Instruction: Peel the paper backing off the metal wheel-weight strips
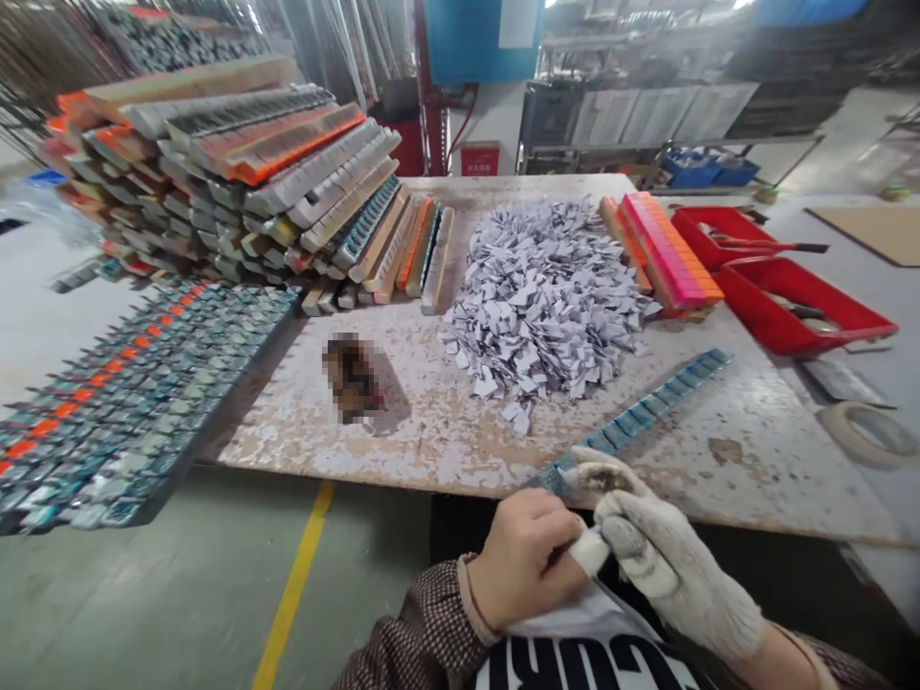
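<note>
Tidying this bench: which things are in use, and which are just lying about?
In use: strip of blue tiles, gloved right hand, bare left hand.
Lying about: paper pile, stacked strips, red trays, tape roll.

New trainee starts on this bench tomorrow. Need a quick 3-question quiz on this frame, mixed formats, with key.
1. True or false: both hands wear gloves.
2. What lies heaped at the middle of the table? A) paper tags B) screws C) tape rolls
3. Fill in: the long blue strip ends under the ______ hand.

Key:
1. False: the right hand is in a white glove, the left hand is bare.
2. A: the pile of pale paper tags.
3. Right: its gloved fingers rest on the strip's near end.
</note>
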`<action>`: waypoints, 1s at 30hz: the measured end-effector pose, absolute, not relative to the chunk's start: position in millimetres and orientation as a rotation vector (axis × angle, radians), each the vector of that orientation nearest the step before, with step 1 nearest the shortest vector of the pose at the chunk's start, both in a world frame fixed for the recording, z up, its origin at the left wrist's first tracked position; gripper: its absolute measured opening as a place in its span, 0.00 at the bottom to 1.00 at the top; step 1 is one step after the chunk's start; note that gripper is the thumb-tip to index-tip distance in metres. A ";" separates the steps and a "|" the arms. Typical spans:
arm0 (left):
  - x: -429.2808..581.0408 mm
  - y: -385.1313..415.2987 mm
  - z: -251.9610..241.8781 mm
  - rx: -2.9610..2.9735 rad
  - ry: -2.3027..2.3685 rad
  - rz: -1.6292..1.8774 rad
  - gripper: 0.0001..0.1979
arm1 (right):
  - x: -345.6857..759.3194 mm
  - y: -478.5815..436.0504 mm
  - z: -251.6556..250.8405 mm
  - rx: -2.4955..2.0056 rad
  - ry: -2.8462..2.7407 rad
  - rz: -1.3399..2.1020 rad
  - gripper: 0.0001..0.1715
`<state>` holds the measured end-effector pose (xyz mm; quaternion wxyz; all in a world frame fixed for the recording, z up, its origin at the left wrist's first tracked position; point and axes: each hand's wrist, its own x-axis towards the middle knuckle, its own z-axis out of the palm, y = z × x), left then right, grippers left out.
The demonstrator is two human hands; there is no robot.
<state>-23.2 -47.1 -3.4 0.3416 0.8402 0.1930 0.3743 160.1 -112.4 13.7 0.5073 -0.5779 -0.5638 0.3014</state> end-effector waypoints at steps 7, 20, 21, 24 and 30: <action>-24.3 -32.8 -36.4 2.383 0.997 0.726 0.22 | 192.0 -78.3 -0.7 -1.610 -1.723 -0.016 0.05; -25.6 -24.8 -40.0 2.326 0.922 0.654 0.18 | 192.5 -59.8 -21.1 -1.563 -2.112 -0.235 0.04; -28.9 -20.7 -37.5 2.300 0.875 0.633 0.19 | 193.4 -60.9 -24.2 -1.537 -2.094 -0.219 0.04; -37.8 -1.3 -25.6 2.240 0.863 0.507 0.13 | 189.7 -63.6 -29.3 -1.461 -2.058 -0.137 0.05; -13.8 43.5 -8.2 2.444 1.286 0.361 0.14 | 178.9 -66.5 -20.3 -1.371 -2.026 0.013 0.07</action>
